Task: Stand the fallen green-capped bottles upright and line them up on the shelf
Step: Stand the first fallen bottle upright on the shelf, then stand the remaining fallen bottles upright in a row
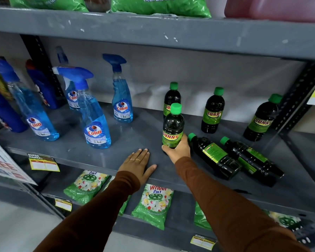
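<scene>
- grey metal shelf point(127, 140), paint a bit scuffed, price tag point(43, 162) stuck on its front edge
- left side: blue Colin spray bottles point(96, 124), all upright, with darker blue bottles point(44, 84) behind them at the far left
- right side: three green-capped bottles standing at the back point(213, 110), well apart from each other
- one more upright green-capped bottle point(172, 127) near the front, right hand point(177, 149) wrapped round its base
- two fallen bottles point(214, 155) lying side by side just right of it, caps pointing back-left
- left hand point(137, 165) flat on the shelf's front edge
</scene>
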